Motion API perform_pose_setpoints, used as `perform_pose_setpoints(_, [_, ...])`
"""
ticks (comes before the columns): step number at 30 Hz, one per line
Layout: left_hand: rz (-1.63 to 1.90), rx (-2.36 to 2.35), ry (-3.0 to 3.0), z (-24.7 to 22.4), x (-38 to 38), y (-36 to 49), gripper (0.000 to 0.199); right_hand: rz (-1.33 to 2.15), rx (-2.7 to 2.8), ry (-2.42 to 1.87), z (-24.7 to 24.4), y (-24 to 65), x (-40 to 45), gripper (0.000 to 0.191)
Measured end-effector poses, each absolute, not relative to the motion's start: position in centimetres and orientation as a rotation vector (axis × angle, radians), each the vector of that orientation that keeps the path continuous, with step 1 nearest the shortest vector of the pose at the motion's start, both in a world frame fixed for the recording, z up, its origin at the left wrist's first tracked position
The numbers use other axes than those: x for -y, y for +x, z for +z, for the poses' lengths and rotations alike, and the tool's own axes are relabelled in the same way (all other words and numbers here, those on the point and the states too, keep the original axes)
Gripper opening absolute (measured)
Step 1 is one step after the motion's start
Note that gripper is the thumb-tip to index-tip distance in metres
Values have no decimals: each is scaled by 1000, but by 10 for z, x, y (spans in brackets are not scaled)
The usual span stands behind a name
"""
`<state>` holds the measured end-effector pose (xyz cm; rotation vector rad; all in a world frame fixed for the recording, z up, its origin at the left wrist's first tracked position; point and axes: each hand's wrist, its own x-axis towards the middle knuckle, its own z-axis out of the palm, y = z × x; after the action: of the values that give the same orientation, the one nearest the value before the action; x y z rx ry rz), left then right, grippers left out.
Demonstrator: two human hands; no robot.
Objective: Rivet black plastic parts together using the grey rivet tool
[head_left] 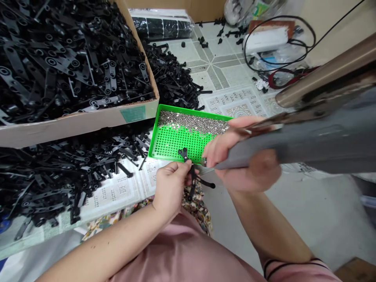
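Note:
Between the thumb and fingers of my left hand (pixel 173 178) is a jointed black plastic part (pixel 193 182), its arms pointing up and down past my fingertips. My right hand (pixel 246 164) wraps around a grey power screwdriver (pixel 305 145), blurred and lying across the right of the view. Its tip points left, close beside the black part; whether they touch I cannot tell. Just beyond my hands lies a green perforated tray (pixel 173 143), with many small silver screws (pixel 190 123) heaped along its far side. My right hand and the screwdriver cover the tray's right end.
A cardboard box (pixel 108 121) full of black plastic parts stands at the left. Loose black parts (pixel 111 152) pile up before it and behind the tray. At the back lie a wrapped roll (pixel 163 28) and a coiled black cable (pixel 313 29). A metallic tube (pixel 329 74) slants in from the right.

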<state>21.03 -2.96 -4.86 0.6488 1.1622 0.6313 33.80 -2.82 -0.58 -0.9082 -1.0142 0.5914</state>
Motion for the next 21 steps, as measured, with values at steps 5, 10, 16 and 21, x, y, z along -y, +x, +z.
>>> perform_pose_setpoints(5, [517, -1104, 691, -44, 27, 201, 26, 318, 765, -944, -18, 364, 26, 24])
perform_pose_setpoints(10, [443, -1089, 706, -39, 24, 197, 15, 286, 758, -1028, -38, 373, 21, 16])
perform_pose_setpoints(16, [412, -1112, 781, -44, 23, 194, 11, 290, 744, -1031, -39, 373, 11, 20])
perform_pose_setpoints(21, [433, -1101, 773, -43, 22, 196, 10, 292, 755, -1028, -44, 376, 6, 19])
